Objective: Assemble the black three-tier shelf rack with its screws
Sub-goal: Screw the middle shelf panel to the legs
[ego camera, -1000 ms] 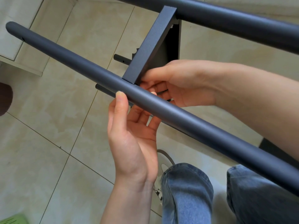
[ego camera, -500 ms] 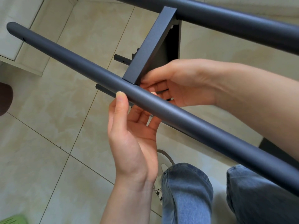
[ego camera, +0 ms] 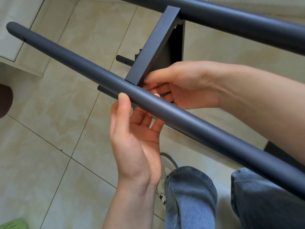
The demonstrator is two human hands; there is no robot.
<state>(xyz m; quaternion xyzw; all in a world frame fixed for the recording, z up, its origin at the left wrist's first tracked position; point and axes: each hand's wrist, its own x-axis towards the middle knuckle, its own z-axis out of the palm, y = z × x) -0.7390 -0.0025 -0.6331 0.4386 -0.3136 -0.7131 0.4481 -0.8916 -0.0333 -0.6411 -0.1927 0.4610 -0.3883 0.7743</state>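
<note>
Rack frame is hanging above the floor, mid-frame. Near tube (ego camera: 189, 120) is running diagonally from far left to near right. Far tube (ego camera: 247, 25) is crossing the top right. A flat crossbar (ego camera: 153, 47) is joining the two, its near end touching the near tube. Two more tube ends (ego camera: 123, 59) are showing lower down, left of the crossbar, w/ small holes in them.

Left hand (ego camera: 133, 138) is reaching up from below, palm toward the camera; thumb is pressing on the near tube's front, fingers are curling up behind it, so it's gripping the tube. Right hand (ego camera: 181, 85) is coming in from the right, just behind the tube at the crossbar joint; fingertips are pinched together near the crossbar end, a thin dark item among the fingers, too hidden to ID.

Below: tiled floor (ego camera: 49, 146), jeans legs (ego camera: 189, 195) and a shoe (ego camera: 166, 167) near right. Green object (ego camera: 13, 224) at near-left corner, white ledge (ego camera: 21, 66) far left.
</note>
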